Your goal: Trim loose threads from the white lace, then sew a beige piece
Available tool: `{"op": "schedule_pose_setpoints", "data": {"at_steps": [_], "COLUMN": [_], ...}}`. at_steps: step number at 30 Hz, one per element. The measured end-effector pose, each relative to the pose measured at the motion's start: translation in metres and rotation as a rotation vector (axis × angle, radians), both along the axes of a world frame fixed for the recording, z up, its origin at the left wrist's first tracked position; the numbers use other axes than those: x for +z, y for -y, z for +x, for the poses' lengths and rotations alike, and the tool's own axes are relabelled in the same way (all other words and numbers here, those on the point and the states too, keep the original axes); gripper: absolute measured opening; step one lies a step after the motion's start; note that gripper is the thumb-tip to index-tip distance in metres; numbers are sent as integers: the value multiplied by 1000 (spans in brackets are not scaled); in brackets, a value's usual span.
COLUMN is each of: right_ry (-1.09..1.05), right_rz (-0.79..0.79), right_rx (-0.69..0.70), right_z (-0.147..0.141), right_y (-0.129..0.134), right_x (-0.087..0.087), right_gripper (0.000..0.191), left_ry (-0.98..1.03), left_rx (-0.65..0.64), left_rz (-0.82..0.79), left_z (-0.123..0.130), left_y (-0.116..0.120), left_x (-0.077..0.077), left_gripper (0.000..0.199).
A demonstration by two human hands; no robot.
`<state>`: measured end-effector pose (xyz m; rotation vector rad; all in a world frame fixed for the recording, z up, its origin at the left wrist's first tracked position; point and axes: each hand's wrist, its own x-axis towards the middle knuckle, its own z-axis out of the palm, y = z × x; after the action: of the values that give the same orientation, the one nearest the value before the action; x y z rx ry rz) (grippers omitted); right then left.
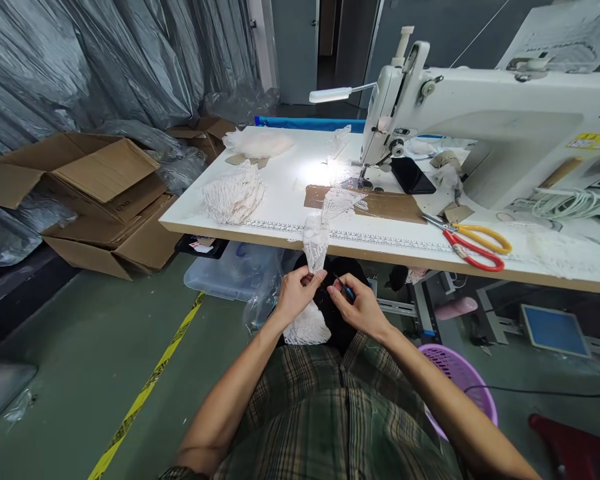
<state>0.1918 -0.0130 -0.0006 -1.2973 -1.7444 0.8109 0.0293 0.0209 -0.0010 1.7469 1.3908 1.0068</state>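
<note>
White lace (316, 240) hangs over the front edge of the sewing table, its lower end pinched between the thumb and fingers of my left hand (299, 291). More white lace (307, 325) lies in my lap below that hand. My right hand (359, 305) is closed around a small dark-and-blue tool (347, 292) that looks like thread snips. Its thin tip points toward the lace, close to my left fingertips; I cannot tell whether it touches. The lace runs back across the table toward the needle of the white sewing machine (365, 167).
Red-and-yellow-handled scissors (473, 245) lie near the table's front edge (260, 233). A black phone (413, 176) rests beside the machine. Lace piles (234, 193) sit on the left. A purple basket (463, 373) stands on the floor at right, cardboard boxes (105, 180) at left.
</note>
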Motion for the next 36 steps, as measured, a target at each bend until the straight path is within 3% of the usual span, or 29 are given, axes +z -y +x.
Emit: {"op": "schedule_pose_setpoints", "data": {"at_steps": [3, 6, 10, 14, 17, 20, 21, 25, 27, 31, 36], "right_ry": [-82, -153, -170, -93, -64, -97, -109, -95, -76, -80, -135], "right_rz": [28, 32, -66, -90, -49, 28, 55, 137, 133, -36, -273], "right_rx": [-104, -123, -26, -47, -22, 128, 173, 348, 396, 342, 246], "right_z": [3, -1, -17, -26, -21, -15, -14, -14, -13, -4, 3], "right_y": [3, 10, 19, 23, 24, 27, 29, 39, 43, 42, 20], "right_x": [11, 16, 12, 5, 3, 3, 4, 7, 8, 9, 2], "right_gripper": [22, 23, 24, 23, 20, 20, 19, 17, 17, 17, 47], "left_ry": [-128, -277, -362, -404, -267, 6, 105, 573, 712, 713, 547], "left_rx": [-31, -118, -223, -317, -277, -97, -101, -396, -481, -279, -134], "left_rz": [146, 286, 348, 383, 295, 129, 56, -404, -566, -560, -488], "left_z": [-1, -11, -16, -15, -24, -33, -34, -26, -21, -24, -33], "left_y": [18, 48, 85, 94, 78, 50, 40, 21, 22, 31, 35], "left_x": [15, 23, 18, 10, 16, 24, 24, 14, 6, 1, 10], "left_gripper": [41, 43, 40, 40, 40, 27, 25, 47, 47, 31, 34]}}
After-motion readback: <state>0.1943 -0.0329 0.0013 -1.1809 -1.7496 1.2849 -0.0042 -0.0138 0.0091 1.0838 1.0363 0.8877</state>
